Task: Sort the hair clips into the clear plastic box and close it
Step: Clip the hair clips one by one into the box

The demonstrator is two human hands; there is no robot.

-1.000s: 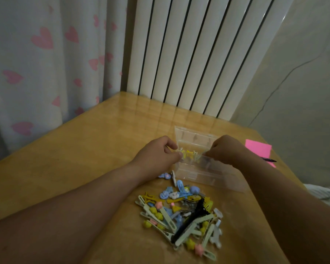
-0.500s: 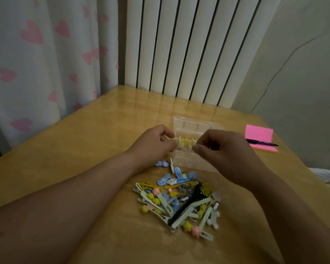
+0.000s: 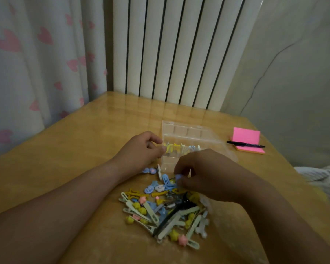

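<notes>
The clear plastic box (image 3: 191, 141) stands open on the wooden table (image 3: 80, 149), lid tilted back toward the radiator (image 3: 179, 50). A row of yellow and pale blue clips (image 3: 181, 147) is already seated along one inner rail; judged from this, the sort is in an early stage. The pile of hair clips (image 3: 164, 210) just in front of the box holds the bulk of the stock, so most transfers and the lid closure remain. The left hand (image 3: 139, 153) rests at the box's left end, fingers curled, thumb and forefinger touching the end of the seated row; whether they pinch a clip there cannot be told. The right hand (image 3: 208, 174) hangs over the far edge of the pile, fingertips drawn together on a small pale blue clip (image 3: 178, 177). A pink sticky-note pad (image 3: 246, 138) and pen (image 3: 245, 144) lie well apart, right of the box.
</notes>
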